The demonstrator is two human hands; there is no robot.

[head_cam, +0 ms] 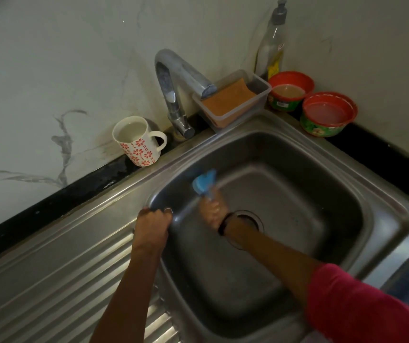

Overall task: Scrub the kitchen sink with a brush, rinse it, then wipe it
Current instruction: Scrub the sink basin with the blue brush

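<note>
A stainless steel sink [322, 174] fills the middle of the view, its drain [253, 220] partly hidden behind my right wrist. My right hand [212, 211] grips the handle of a blue brush [204, 183], whose head lies against the basin's far-left wall; both are blurred by motion. My left hand [152, 226] grips the sink's left rim, fingers curled over the edge. A chrome tap [173, 78] stands behind the basin with its spout turned to the right, and I see no water running.
A flowered mug [137, 142] of water stands at the back left by the tap. A clear tub [233, 100] with a brown sponge, a dish soap bottle [272, 43] and two red bowls [328, 115] sit at the back right. The ribbed drainboard [62, 280] lies to the left.
</note>
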